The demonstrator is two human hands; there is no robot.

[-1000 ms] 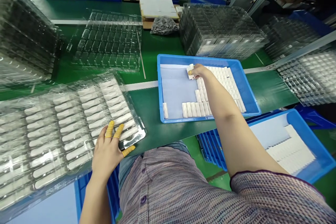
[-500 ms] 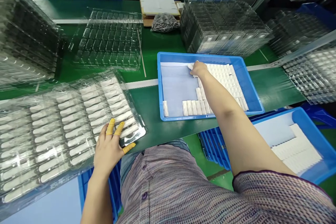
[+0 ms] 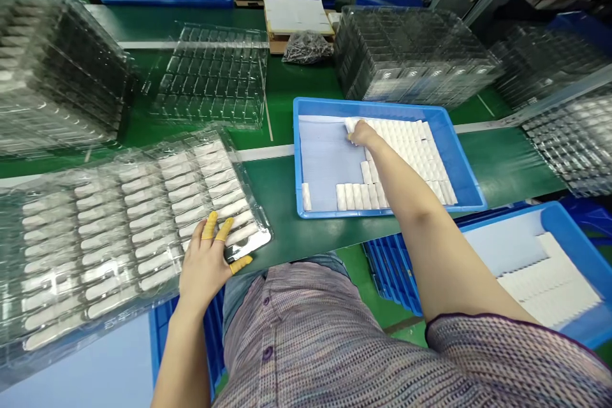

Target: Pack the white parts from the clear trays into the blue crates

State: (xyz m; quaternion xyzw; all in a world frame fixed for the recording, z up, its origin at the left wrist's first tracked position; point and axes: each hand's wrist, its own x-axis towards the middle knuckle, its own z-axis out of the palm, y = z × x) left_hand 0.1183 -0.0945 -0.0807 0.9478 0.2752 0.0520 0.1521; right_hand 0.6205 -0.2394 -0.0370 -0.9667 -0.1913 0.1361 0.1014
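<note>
My left hand (image 3: 209, 259), with yellow finger cots, lies flat with fingers spread on the near right corner of a clear blister tray (image 3: 71, 248) filled with rows of white parts. My right hand (image 3: 364, 133) reaches into the blue bin (image 3: 456, 156) and its fingers are closed on a white part (image 3: 351, 124) at the far end of the white rows (image 3: 406, 146). A short row of white parts (image 3: 356, 196) lines the bin's near edge.
An empty clear tray (image 3: 210, 73) sits behind the filled one. Stacks of clear trays stand at far left (image 3: 52, 70), far middle (image 3: 406, 54) and right (image 3: 568, 134). A second blue bin (image 3: 568, 236) with white parts lies lower right. A dark bag (image 3: 306, 48) rests at the back.
My right hand set the lifted white part back toward the far rows and stays pinched there. The view shifted slightly; my left hand stayed on the tray.
</note>
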